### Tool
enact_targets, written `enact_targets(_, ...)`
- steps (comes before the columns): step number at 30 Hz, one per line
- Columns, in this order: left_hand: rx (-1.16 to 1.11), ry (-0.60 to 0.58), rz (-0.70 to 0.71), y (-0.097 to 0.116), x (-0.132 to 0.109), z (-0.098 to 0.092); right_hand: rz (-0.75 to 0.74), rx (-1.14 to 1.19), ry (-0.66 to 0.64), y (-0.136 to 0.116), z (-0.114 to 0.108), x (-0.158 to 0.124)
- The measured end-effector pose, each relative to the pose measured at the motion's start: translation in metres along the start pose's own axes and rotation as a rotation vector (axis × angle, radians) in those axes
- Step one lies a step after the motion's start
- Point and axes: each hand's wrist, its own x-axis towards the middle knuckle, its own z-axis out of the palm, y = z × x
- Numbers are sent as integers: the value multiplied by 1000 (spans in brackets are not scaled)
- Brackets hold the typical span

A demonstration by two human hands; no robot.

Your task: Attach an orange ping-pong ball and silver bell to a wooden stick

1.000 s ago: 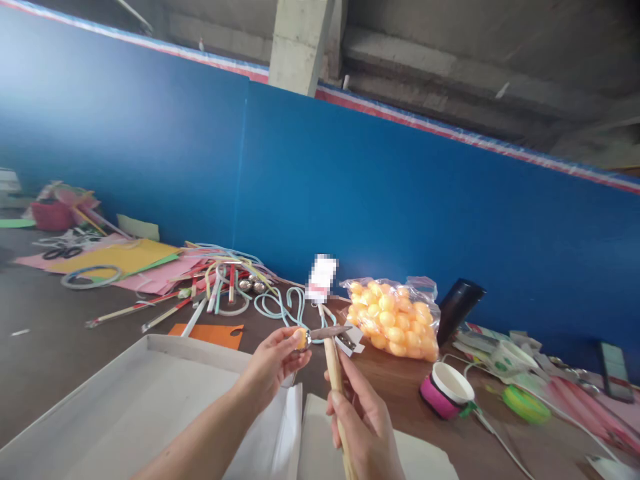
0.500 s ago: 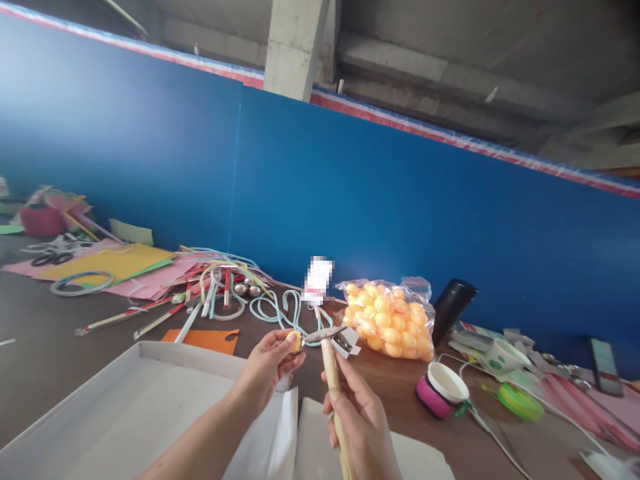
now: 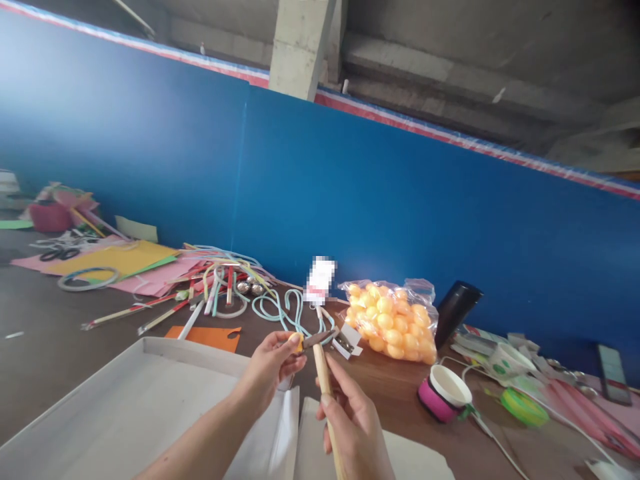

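Observation:
My left hand (image 3: 278, 360) pinches an orange ping-pong ball (image 3: 299, 343) between thumb and fingertips, partly covered by them. In my right hand (image 3: 350, 417) is a hammer (image 3: 323, 373), its pale wooden handle wrapped by the fingers. The narrow dark hammer head points left and meets the right side of the ball, or lies just in front of it; I cannot tell which. Both hands are raised over the edge of a shallow white box lid (image 3: 185, 393). Beyond the hammer sits a small open white box (image 3: 347, 342) with small metal pieces in it.
A clear bag of orange balls (image 3: 393, 320) stands behind, near a black cylinder (image 3: 457, 310). To the right are a white cup in a magenta sleeve (image 3: 444, 393) and green tape (image 3: 524, 407). Cords, sticks and coloured paper (image 3: 125, 260) lie left. A blue partition (image 3: 400, 200) closes the back.
The hammer has shifted left, its head now against or in front of the ball. My left hand keeps its pinch almost in place. The view has turned slightly.

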Motion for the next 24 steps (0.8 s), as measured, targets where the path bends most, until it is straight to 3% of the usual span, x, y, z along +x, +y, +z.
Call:
enact_targets(6, -4, -12, -10, 2, -1, 1, -27, 74, 41, -2, 1, -2)
enact_targets(11, -16, 1, -23, 0, 0, 1, -15, 2, -9, 2, 1, -2)
enact_targets(18, -92, -27, -38, 2, 0, 0, -40, 162, 26, -10, -8, -4)
enact_targets(24, -98, -37, -40, 2, -1, 1, -36, 86, 41, -6, -3, -4)
